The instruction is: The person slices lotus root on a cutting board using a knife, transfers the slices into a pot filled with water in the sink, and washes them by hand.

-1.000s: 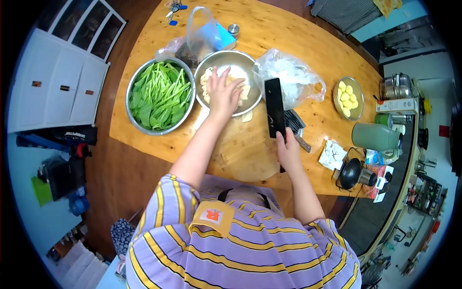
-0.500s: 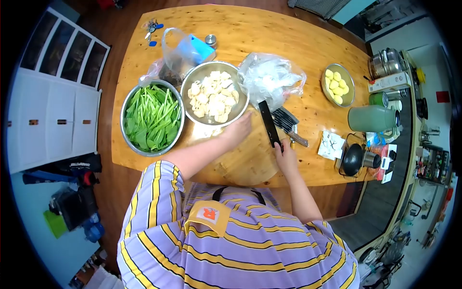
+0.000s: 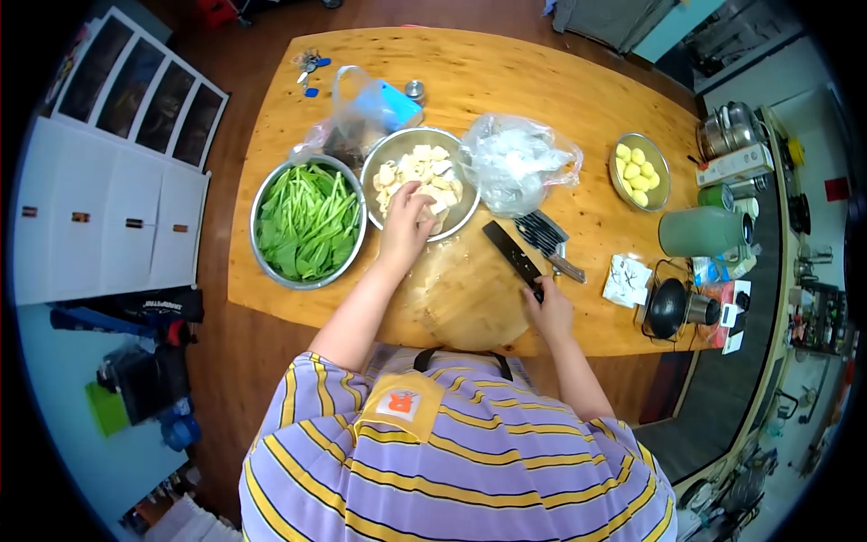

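Left hand (image 3: 408,226) moved over bowl rim (image 3: 462,219), grip unclear; right hand (image 3: 550,310) grips knife (image 3: 513,255); wide board (image 3: 465,294) between.

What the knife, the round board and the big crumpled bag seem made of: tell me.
Knife: probably metal, nearly black, judging by its flat, hard-edged shape; whether it is coated can't be told.
Round board: likely smooth wood, from its tan colour and streaky grain.
Crumpled bag: thin, glossy plastic, it seems, being see-through with creases and white highlights.

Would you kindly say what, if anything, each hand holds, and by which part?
The right hand holds a black rectangular cleaver by its handle; I cannot tell for the left hand.
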